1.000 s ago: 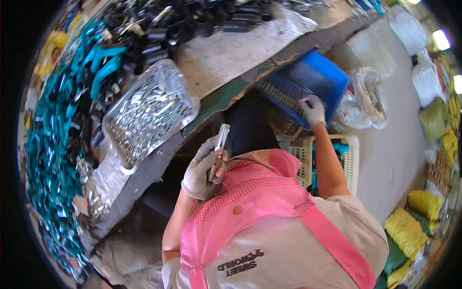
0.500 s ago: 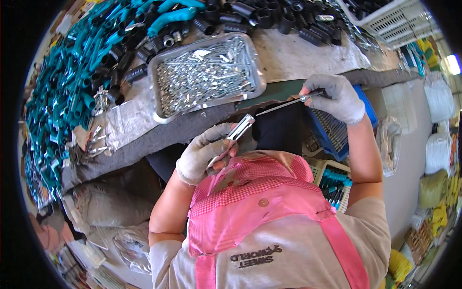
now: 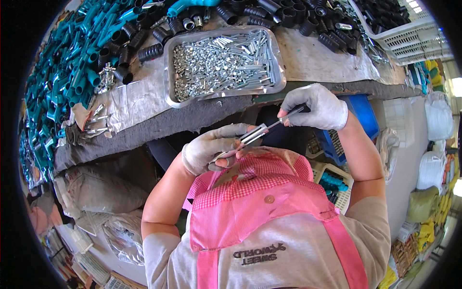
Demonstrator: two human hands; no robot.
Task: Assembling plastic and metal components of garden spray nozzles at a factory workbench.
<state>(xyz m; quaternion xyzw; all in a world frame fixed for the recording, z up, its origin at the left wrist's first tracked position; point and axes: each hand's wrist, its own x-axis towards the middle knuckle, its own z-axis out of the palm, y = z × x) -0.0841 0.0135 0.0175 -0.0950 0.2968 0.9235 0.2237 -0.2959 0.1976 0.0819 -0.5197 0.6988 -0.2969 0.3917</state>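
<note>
Both hands wear pale work gloves with bare fingertips. My left hand (image 3: 214, 149) is closed around a shiny slotted metal tube (image 3: 253, 135), which points up and to the right. In a pinch, my right hand (image 3: 315, 107) holds a thin metal rod (image 3: 279, 122) with a dark piece at its upper end. The rod's lower end meets the open end of the tube; how far it reaches inside is hidden. Beyond the hands, a metal tray (image 3: 225, 95) full of small shiny pins and bits lies on the bench.
Teal plastic parts (image 3: 62, 86) heap up at the left, with black ribbed sleeves (image 3: 150, 52) beside the tray. A white crate (image 3: 409, 39) of black parts stands at the far right. Below the bench edge are a blue crate (image 3: 368, 115) and a cream basket (image 3: 347, 193).
My right hand has moved left and slightly down, bringing the rod to the tube; less of the rod shows. My left hand has shifted slightly right with the tube.
</note>
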